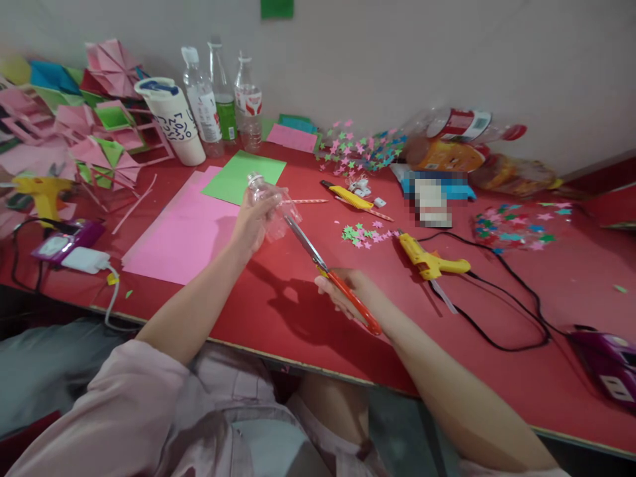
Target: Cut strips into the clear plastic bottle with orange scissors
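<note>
My left hand [254, 215] is wrapped around a clear plastic bottle [276, 211], its neck pointing up and away. The bottle looks cut off low down, though its lower edge is hard to make out. In my right hand [342, 291] is a pair of scissors [348, 298] with red-orange handles. The blades point up and left, and their tips reach the bottle's edge. Whether the blades are apart cannot be seen. Under the left forearm and bottle lie pink paper [173, 228] and a green sheet [248, 177].
A yellow glue gun [430, 257] with a black cord lies to the right. Star cutouts [365, 233] and a yellow cutter [348, 196] lie ahead. Bottles [248, 99] and a tumbler [173, 126] stand by the wall. Another glue gun [42, 195] and a power strip [69, 242] are left.
</note>
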Available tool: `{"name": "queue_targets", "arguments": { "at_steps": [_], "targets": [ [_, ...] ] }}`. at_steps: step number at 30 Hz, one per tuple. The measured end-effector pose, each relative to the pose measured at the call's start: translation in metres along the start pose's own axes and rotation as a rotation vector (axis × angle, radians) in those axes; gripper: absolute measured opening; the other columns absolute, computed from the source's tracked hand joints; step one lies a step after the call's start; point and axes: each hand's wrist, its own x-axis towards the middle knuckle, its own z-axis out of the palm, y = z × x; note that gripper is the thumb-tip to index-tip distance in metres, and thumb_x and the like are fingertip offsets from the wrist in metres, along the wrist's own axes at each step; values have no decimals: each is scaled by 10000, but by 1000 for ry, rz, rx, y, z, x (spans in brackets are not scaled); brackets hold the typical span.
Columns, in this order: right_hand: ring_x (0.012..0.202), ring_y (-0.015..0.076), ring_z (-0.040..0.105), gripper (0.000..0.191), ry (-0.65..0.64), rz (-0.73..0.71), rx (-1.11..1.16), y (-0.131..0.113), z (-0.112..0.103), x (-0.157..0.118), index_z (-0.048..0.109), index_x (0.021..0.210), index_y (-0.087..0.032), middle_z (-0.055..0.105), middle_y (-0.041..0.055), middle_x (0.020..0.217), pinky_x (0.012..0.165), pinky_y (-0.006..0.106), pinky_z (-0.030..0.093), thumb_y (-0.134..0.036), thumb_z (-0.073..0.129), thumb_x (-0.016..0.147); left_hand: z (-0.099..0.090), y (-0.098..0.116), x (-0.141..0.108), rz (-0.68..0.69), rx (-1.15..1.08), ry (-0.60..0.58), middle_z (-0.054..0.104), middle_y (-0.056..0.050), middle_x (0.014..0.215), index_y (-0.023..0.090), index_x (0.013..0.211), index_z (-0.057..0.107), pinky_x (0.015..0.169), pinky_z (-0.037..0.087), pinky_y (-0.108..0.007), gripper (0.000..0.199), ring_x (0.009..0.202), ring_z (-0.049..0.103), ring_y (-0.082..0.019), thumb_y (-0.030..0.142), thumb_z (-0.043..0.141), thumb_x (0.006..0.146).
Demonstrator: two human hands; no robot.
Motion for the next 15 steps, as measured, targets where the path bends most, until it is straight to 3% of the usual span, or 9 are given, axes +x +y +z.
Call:
{"name": "queue_targets", "arguments": {
  "at_steps": [4,9,15],
  "targets": [
    [390,90,378,561,-13,-33,-80,2,1,3,477,625,-234,378,-78,443,410,246,279,-729,710,749,-4,-4,3,-9,-19,60,660,46,746,236,845,581,684,443,-244,385,725,622,-110,127,844,586],
    [410,88,365,610,-18,-68,-129,3,2,5,376,579,-248,331,-83,442,446,253,289,-735,709,735,-5,-3,3,71,44,79,671,48,754,235,848,580,737,480,-258,397,732,638,-114,96,815,560],
    [375,100,408,559,13,-3,-47,-1,1,2,511,658,-228,390,-82,439,426,262,316,-751,682,754,4,7,-3,49,28,-26,655,44,753,245,867,513,647,477,-257,476,743,649,-139,-21,697,519]
  ]
}}
